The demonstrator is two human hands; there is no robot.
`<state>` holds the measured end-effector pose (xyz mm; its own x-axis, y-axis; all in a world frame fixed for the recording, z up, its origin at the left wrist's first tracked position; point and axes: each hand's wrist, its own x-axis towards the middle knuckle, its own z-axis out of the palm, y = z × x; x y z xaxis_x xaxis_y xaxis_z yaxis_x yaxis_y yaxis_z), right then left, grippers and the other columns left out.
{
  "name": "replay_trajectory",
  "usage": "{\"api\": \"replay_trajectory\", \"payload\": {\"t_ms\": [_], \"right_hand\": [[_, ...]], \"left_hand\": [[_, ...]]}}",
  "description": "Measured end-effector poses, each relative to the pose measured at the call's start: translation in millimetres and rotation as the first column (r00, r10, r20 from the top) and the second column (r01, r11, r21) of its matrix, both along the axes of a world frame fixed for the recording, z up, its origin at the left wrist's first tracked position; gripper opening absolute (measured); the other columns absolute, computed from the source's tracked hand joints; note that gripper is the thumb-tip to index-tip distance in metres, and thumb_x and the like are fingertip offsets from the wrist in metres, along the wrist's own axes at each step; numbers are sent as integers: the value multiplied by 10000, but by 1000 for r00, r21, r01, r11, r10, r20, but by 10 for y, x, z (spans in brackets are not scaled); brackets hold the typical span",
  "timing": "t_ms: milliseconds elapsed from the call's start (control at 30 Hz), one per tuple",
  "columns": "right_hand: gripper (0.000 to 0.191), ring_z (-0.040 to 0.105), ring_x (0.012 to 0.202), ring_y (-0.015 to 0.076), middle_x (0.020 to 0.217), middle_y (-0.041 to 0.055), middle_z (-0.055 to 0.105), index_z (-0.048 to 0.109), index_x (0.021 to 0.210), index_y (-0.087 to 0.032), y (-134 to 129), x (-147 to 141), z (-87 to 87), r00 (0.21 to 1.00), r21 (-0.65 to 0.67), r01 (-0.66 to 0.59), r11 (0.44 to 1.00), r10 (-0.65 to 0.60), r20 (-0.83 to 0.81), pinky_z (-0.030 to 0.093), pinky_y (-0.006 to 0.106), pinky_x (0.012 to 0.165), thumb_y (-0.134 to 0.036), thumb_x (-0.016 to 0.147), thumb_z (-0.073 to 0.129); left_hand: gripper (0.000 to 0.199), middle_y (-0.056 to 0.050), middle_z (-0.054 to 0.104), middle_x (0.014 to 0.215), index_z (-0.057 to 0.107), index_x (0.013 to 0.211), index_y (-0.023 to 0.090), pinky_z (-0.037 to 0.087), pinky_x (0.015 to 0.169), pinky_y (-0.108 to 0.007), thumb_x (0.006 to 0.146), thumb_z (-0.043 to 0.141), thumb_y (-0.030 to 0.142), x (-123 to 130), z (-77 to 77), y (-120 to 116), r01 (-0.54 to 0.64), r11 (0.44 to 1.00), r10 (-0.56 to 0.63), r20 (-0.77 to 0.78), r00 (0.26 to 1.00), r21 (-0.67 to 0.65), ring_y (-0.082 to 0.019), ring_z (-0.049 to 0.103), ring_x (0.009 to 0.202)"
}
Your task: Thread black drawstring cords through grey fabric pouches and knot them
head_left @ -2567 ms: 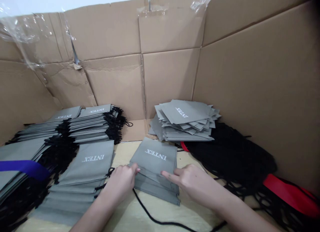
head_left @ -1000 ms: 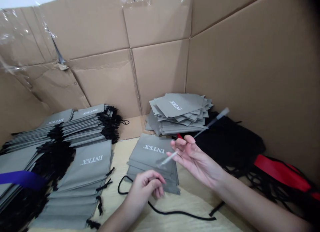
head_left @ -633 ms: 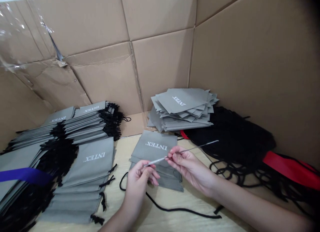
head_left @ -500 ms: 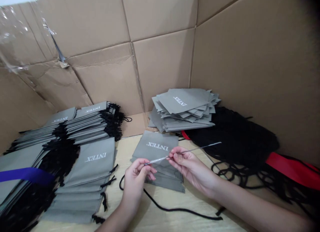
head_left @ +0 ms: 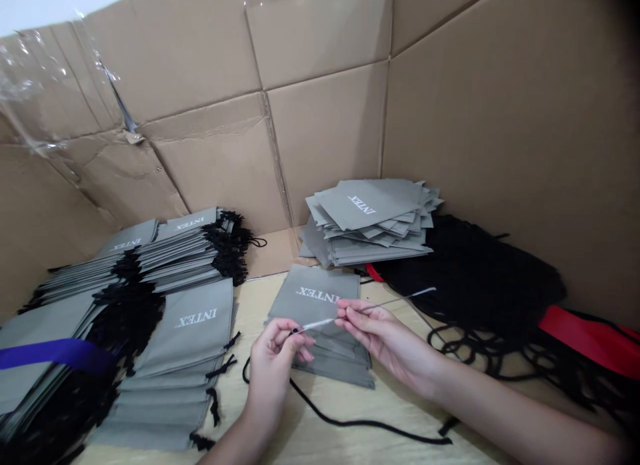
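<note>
Both hands pinching now! The left hand (head_left: 275,365) and right hand (head_left: 385,348) are almost closed, thumbs to fingertips, on one thin metal rod (head_left: 400,299), held over a pile of grey INTEX drawstring bags (head_left: 313,295) at centre. Behind it sits one loose pile of flat bags (head_left: 370,208), and four corded stacks (head_left: 185,325) fill the lower left. A black cord (head_left: 360,423) runs below the hands, with a black cord heap (head_left: 475,278) and red ribbon (head_left: 593,341) at right, blue ribbon (head_left: 55,355) at left.
</note>
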<state>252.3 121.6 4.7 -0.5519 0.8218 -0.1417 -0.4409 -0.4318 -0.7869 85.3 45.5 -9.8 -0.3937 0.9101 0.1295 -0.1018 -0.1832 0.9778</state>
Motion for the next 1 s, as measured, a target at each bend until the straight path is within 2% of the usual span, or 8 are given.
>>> {"api": "replay_trajectory", "payload": {"t_ms": [267,400,533,633,833,900,1000], "right_hand": [[105,669,798,101,893,33,675,697,873,-148,6,17,2,999,-24,-38,999,39,37,548,134,765,-113,777,672],[105,671,802,102,884,22,678,699,878,-156,17,26,-16,998,-12,-51,999,52,41,550,135,763,-121,782,671],[114,671,816,104,901,20,675,697,878,-156,5,30,-14,997,-13,-61,998,61,52,550,137,765,-124,769,688],[141,672,815,102,931,27,676,693,887,-155,-17,24,8,996,-19,-59,998,61,73,549,138,759,-126,750,708],[145,675,762,98,930,52,690,688,889,-134,-32,8,24,991,55,-69,996,62,118,549,143,724,-142,746,712],[150,674,761,93,936,50,690,689,899,-137,-27,7,14,991,71,-69,995,60,119,545,139,724,-150,751,710],[153,674,764,89,937,43,689,690,904,-146,-27,4,7,990,70,-62,996,53,132,542,135,727,-157,753,709]], "left_hand": [[140,-21,717,685,517,884,181,486,582,-225,759,576,199,-30,-4,-53,26,1000,-27,-136,990,-11,-128,623,545],[101,-19,721,717,578,849,187,506,620,-229,749,598,188,-87,-28,-80,36,999,-42,-286,957,-26,-143,645,603],[55,-28,720,755,601,819,183,504,572,-220,773,594,212,-92,-36,-99,33,999,-30,-362,932,2,-129,632,564],[78,-39,716,763,563,783,174,484,500,-211,806,565,248,-41,-10,-101,22,999,-13,-277,961,28,-107,605,482],[328,-103,711,931,435,689,170,497,499,-227,766,627,425,8,78,-68,3,1000,-3,-15,1000,-3,-115,638,504],[364,-80,716,847,421,705,176,478,463,-216,754,623,474,-21,78,-37,18,1000,-17,40,999,-26,-115,626,474],[390,21,648,590,407,738,190,327,332,-147,760,581,539,-64,45,7,20,998,-16,67,998,-63,-56,468,314]]}}
